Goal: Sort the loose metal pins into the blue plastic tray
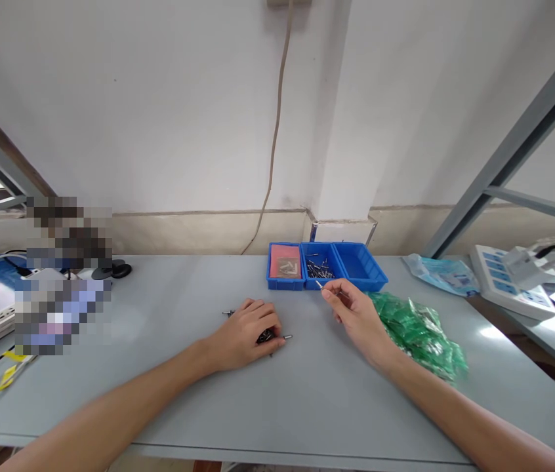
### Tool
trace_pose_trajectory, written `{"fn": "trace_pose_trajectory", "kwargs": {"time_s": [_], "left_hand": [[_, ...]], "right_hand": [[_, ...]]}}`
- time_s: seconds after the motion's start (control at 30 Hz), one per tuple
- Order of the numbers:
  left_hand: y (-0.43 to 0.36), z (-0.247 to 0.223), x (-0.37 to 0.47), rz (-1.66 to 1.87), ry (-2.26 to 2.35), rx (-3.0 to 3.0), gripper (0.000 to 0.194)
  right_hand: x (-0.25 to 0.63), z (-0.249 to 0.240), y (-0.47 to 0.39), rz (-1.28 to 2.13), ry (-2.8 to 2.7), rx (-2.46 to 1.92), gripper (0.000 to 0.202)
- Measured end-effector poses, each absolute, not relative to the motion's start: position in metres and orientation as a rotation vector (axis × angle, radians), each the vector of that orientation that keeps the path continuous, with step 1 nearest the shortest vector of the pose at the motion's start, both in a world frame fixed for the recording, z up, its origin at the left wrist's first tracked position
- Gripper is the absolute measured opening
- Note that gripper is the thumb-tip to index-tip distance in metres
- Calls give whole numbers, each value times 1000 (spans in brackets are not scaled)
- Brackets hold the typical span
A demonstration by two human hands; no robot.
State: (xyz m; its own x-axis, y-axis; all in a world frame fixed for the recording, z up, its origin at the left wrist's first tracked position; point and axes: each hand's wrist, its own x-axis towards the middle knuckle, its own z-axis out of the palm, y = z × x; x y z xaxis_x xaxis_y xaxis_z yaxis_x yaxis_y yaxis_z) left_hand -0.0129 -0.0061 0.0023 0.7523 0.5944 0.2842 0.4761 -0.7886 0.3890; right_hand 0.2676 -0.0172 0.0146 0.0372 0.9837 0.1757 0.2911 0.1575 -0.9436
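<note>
My left hand (248,334) rests on the grey table, its fingers curled over a small heap of dark and silvery metal pins (264,336). A few pin ends stick out past the fingers and thumb; the rest of the heap is hidden under the palm. Raised in front of the blue bins, my right hand (351,314) pinches one small silvery metal pin (319,286) between thumb and forefinger. Just beyond it, the middle blue bin (319,249) holds many similar loose pins (321,269).
The left blue bin (285,284) holds a pink sheet and a small clear bag; the right one (361,259) shows its bare floor. Green plastic bags (418,334) lie beside my right forearm. Power strips (508,282) stand at the right, a light-blue packet (442,274) near them.
</note>
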Motion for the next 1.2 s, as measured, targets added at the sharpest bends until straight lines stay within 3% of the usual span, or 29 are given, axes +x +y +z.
{"fn": "trace_pose_trajectory", "kwargs": {"time_s": [1.2], "left_hand": [[-7, 2, -13, 571, 838, 2642, 17]], "right_hand": [[263, 18, -20, 902, -1389, -1293, 37]]}}
